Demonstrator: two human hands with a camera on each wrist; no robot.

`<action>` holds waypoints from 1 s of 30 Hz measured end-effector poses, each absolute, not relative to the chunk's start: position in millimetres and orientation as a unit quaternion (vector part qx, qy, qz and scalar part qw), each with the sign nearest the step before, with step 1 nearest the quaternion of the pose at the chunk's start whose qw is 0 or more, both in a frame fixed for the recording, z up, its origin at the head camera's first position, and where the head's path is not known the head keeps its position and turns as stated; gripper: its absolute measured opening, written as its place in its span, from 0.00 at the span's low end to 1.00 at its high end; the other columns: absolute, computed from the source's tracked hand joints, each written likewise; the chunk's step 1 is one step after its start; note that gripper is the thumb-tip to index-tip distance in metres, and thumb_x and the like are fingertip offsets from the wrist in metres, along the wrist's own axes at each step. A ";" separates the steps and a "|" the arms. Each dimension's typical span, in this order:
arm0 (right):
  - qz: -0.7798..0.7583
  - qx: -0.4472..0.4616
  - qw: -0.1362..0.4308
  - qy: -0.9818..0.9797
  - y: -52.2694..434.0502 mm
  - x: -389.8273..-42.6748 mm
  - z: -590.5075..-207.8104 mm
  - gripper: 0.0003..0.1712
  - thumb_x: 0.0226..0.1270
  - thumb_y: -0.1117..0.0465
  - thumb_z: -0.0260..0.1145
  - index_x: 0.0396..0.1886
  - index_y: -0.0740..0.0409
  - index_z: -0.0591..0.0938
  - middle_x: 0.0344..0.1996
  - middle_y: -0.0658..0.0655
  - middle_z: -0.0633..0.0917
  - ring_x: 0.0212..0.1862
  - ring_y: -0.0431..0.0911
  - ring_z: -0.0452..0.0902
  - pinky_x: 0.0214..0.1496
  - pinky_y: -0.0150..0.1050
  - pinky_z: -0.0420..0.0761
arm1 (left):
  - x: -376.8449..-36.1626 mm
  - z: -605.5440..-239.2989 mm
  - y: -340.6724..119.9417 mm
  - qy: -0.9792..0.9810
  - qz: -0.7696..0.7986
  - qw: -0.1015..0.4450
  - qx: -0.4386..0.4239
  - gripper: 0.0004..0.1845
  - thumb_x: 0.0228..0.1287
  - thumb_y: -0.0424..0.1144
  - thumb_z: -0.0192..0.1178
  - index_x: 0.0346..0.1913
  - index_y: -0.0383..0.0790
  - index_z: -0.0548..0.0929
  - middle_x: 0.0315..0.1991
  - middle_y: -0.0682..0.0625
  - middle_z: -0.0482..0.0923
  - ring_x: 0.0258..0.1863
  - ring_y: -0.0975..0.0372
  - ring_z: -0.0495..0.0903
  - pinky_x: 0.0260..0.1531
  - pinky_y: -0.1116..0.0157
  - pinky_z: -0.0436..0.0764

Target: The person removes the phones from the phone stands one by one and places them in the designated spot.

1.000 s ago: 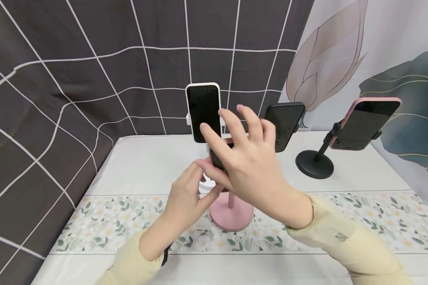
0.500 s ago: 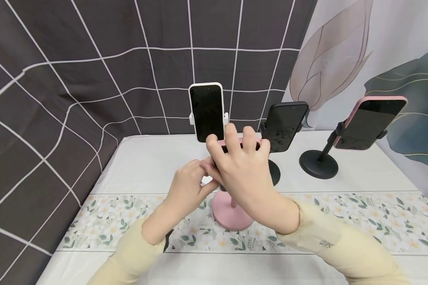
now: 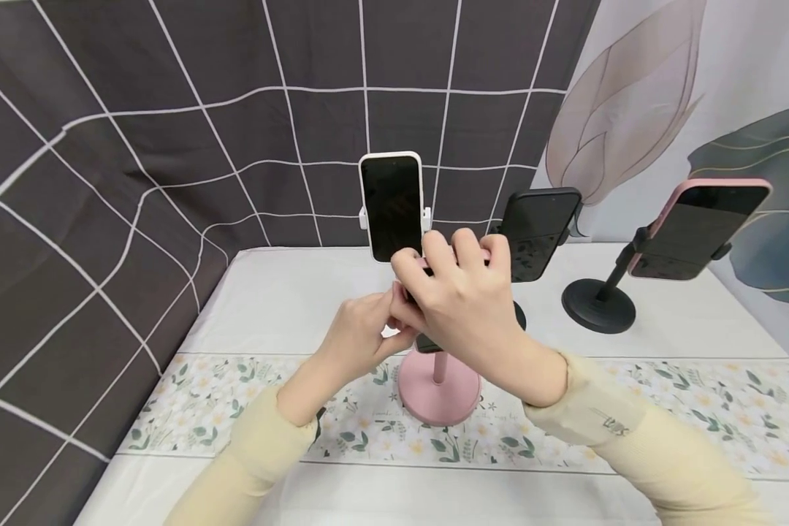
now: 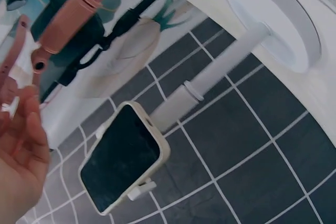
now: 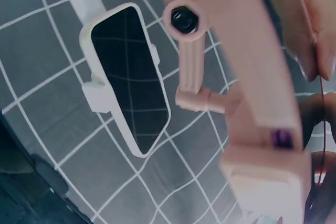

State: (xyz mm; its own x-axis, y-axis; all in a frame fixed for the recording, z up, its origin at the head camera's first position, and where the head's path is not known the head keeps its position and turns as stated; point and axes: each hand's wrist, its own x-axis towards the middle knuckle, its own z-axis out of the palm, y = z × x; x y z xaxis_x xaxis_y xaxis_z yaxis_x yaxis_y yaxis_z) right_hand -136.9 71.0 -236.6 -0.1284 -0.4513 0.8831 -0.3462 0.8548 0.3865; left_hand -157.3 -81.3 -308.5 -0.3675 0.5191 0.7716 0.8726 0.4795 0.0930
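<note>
Right hand: my right hand (image 3: 463, 303) is curled over the top of the pink phone holder's clamp (image 5: 247, 103), fingers wrapped across its upper edge; I see those fingertips (image 5: 317, 30) on the pink plastic from the right wrist view.
Left hand: my left hand (image 3: 361, 337) meets the right at the clamp's left side, fingers bent and pinching there; exactly what it pinches is hidden behind the right hand.
Hands together: both sit on the same clamp, touching each other.
Pink phone holder: its round pink base (image 3: 439, 394) and thin post stand on the floral runner (image 3: 631, 409), directly under my hands. A dark phone edge (image 3: 427, 342) peeks out below my right palm.
White phone holder: just behind my hands, with a white-cased phone (image 3: 392, 206) upright in its clamp, screen dark; its white post and base (image 4: 273, 22) show in the left wrist view.
Black holder, middle: a black phone (image 3: 538, 232) tilted, to the right of the white one.
Black holder, far right: round black base (image 3: 598, 307), carrying a pink-cased phone (image 3: 697, 228) tilted back.
Table: white tablecloth (image 3: 289, 292).
Backdrop: dark grid-lined cloth (image 3: 171, 146) on the left, leaf-print cloth (image 3: 664, 88) on the right.
</note>
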 end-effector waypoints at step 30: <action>0.057 0.253 0.542 -0.799 78.1 -128.8 -255.6 0.19 0.58 0.51 0.65 0.45 0.55 0.73 0.42 0.63 0.69 0.46 0.62 0.60 0.31 0.53 0.64 | -170.8 -312.7 -72.5 -0.706 -0.436 0.279 -0.484 0.09 0.45 0.24 0.63 0.26 0.36 0.73 0.15 0.48 0.69 0.14 0.63 0.67 0.15 0.75 0.67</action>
